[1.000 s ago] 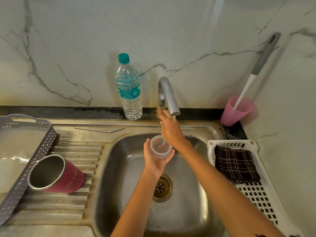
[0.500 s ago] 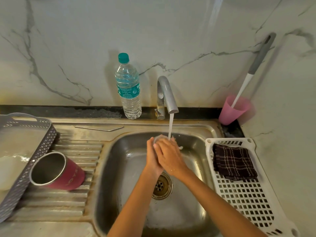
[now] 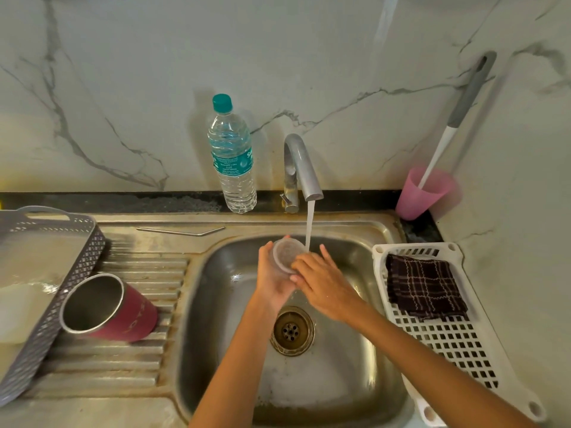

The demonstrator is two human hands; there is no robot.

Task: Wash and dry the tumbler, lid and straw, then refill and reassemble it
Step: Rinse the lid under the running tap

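Observation:
A clear round lid [image 3: 287,253] is under the running tap [image 3: 301,168], over the sink basin [image 3: 349,359]. My left hand [image 3: 273,281] holds the lid from below and behind, fingers curled round its rim. My right hand [image 3: 324,284] lies against the lid's lower right edge, fingers touching its face. The red tumbler [image 3: 108,308] lies on its side on the ribbed drainboard at the left, its steel mouth facing the camera. A bent metal straw [image 3: 180,231] lies flat on the sink ledge behind the drainboard. A water bottle [image 3: 233,156] with a teal cap stands left of the tap.
A grey perforated tray [image 3: 77,273] leans at the far left beside the tumbler. A white slotted tray [image 3: 463,344] at the right holds a dark checked cloth [image 3: 425,287]. A pink cup [image 3: 423,193] with a long-handled brush [image 3: 463,106] stands in the back right corner.
One second ago my right hand was at the tap and no water ran. Water now flows, and my right hand has come down onto the lid that my left hand holds.

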